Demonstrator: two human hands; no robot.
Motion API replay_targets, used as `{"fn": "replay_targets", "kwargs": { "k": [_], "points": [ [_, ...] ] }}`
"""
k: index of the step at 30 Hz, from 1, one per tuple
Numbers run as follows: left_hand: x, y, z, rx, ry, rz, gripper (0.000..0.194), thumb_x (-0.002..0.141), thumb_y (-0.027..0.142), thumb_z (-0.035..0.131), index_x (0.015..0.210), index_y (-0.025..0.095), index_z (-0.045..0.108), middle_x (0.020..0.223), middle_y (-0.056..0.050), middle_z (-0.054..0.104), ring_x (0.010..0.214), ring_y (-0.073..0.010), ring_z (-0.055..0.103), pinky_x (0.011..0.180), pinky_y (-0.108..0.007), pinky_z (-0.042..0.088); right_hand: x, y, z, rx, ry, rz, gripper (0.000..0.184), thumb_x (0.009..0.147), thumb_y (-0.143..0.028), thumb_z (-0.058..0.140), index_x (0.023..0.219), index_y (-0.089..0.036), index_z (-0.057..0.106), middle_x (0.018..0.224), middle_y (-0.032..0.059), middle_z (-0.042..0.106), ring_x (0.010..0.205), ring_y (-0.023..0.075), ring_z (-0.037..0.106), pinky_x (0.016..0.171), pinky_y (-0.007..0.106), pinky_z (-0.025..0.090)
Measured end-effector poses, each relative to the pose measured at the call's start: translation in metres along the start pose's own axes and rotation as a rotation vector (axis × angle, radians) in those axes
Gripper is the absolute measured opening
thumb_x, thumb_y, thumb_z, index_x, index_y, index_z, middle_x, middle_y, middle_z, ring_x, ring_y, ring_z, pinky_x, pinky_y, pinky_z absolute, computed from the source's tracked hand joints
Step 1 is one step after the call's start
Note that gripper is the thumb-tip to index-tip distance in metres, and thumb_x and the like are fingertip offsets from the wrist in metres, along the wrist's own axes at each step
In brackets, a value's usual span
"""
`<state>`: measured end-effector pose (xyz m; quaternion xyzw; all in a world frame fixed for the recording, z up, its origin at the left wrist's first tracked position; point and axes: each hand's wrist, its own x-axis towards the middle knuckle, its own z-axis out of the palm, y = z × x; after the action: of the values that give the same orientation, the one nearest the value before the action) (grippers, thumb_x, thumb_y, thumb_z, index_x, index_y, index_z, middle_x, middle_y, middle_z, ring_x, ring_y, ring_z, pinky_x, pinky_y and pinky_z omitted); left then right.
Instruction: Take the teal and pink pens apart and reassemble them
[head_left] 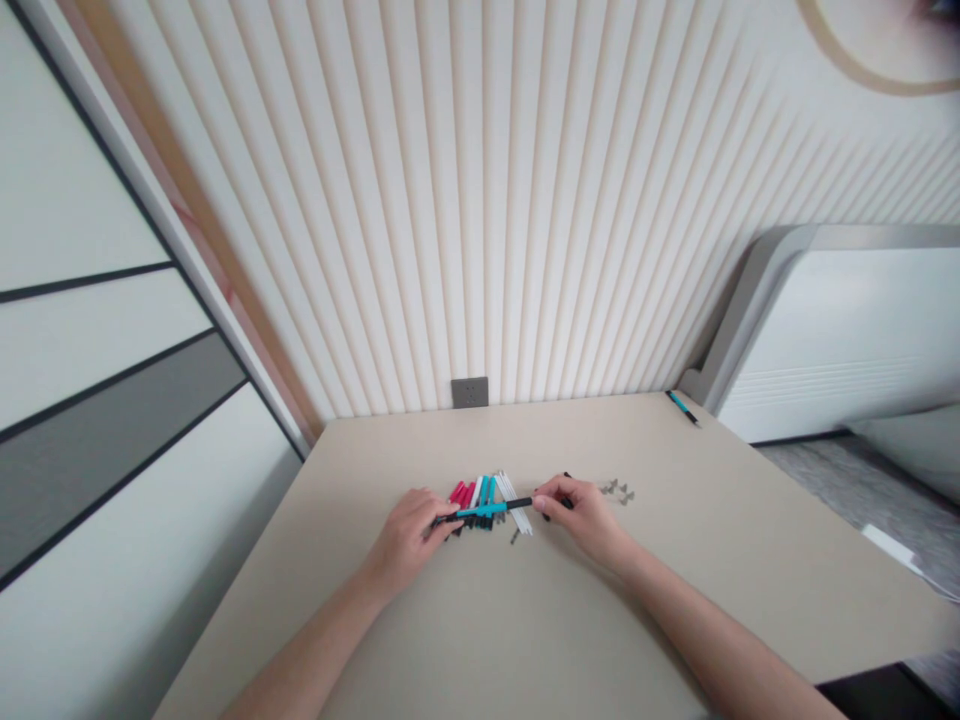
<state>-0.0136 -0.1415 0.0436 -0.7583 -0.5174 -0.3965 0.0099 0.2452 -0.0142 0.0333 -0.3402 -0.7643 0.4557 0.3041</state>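
Observation:
A blue-and-black pen is held nearly level above the table. My left hand pinches its left end between thumb and fingers. At the pen's right, black end, my right hand has its fingertips closed; exactly what lies between them is too small to see. Beneath and behind the pen lie several pink, white and blue pen barrels, with black parts partly hidden below them. Several thin white refills lie beside the barrels. A small spring-like piece rests in front.
Several small metallic pieces lie right of my right hand. One blue-and-black pen is at the far right corner of the beige table. Behind are a ribbed wall with a dark socket; a bed headboard stands to the right.

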Motion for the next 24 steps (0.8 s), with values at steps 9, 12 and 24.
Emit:
{"fn": "replay_targets", "kwargs": {
  "k": [9, 12, 24],
  "points": [
    [0.003, 0.004, -0.003, -0.010, -0.015, -0.024, 0.014, 0.093, 0.028, 0.057, 0.091, 0.018, 0.066, 0.076, -0.003, 0.066, 0.072, -0.0156, 0.058, 0.068, -0.027, 0.046, -0.003, -0.003, -0.002, -0.134, -0.041, -0.117, 0.045, 0.097, -0.042, 0.037, 0.075, -0.017, 0.067, 0.067, 0.0028, 0.062, 0.062, 0.0145, 0.053, 0.059, 0.026, 0.038],
    [0.002, 0.004, -0.003, 0.001, 0.008, -0.050, 0.014, 0.093, 0.029, 0.057, 0.093, 0.018, 0.065, 0.077, -0.003, 0.065, 0.072, -0.0154, 0.058, 0.067, -0.026, 0.045, -0.004, -0.012, -0.008, -0.114, -0.011, -0.162, 0.029, 0.092, -0.039, 0.049, 0.104, -0.019, 0.065, 0.085, 0.0049, 0.066, 0.074, 0.0169, 0.057, 0.069, 0.028, 0.044],
    [0.004, 0.004, -0.005, 0.002, -0.020, -0.018, 0.017, 0.094, 0.031, 0.055, 0.091, 0.018, 0.065, 0.075, -0.003, 0.065, 0.071, -0.0156, 0.057, 0.067, -0.026, 0.045, -0.002, -0.012, -0.009, -0.211, -0.081, -0.275, 0.030, 0.094, -0.040, 0.048, 0.080, -0.019, 0.066, 0.076, 0.0045, 0.064, 0.073, 0.0166, 0.056, 0.070, 0.028, 0.043]
  ]
}}
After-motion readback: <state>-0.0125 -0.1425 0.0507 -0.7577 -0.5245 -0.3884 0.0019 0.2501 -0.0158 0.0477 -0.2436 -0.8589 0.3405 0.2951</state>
